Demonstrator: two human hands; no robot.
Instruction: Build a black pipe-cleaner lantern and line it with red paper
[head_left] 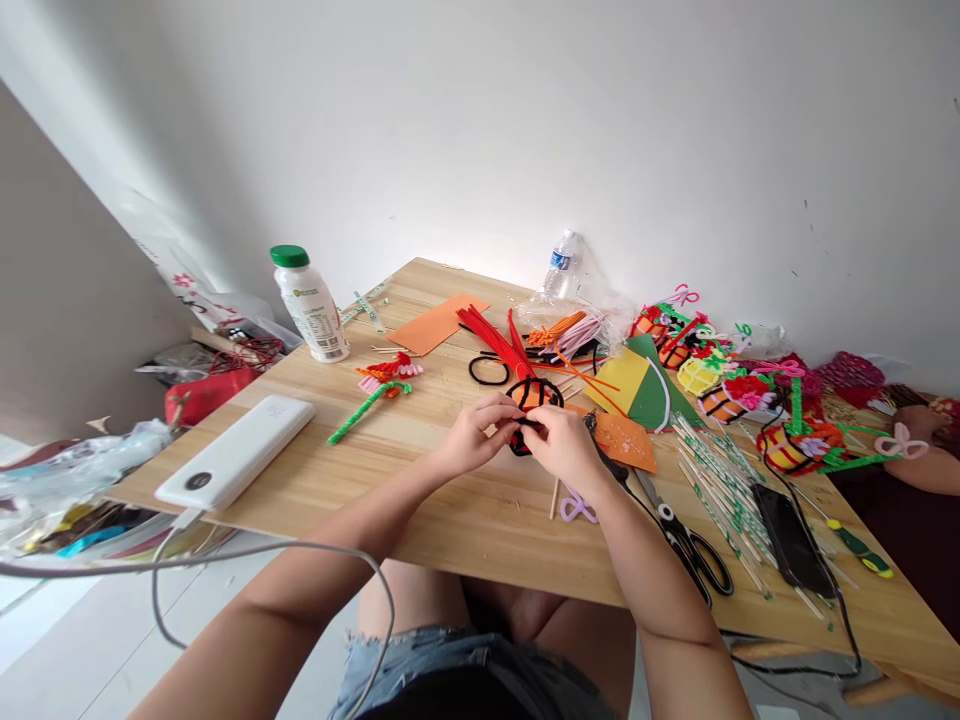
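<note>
Near the middle of the table, my left hand (478,436) and my right hand (561,442) meet at the fingertips. Both are closed in a pinch on a small orange craft piece (534,393) banded with black pipe cleaner; the fingers hide its lower part. Just behind it lies a bundle of red pipe cleaners (501,338), with a black pipe-cleaner ring (472,377) to the left. A lilac looped pipe cleaner (577,508) rests below my right hand. On the left is a green-stemmed pipe-cleaner flower (367,410).
Scissors (686,545), patterned sticks (724,490), a phone (793,538) and a screwdriver (859,548) lie right. Finished pipe-cleaner baskets (697,375) stand behind them. A cabled power bank (236,450) and white bottle (311,305) are left. Another person's arm (926,450) shows at far right.
</note>
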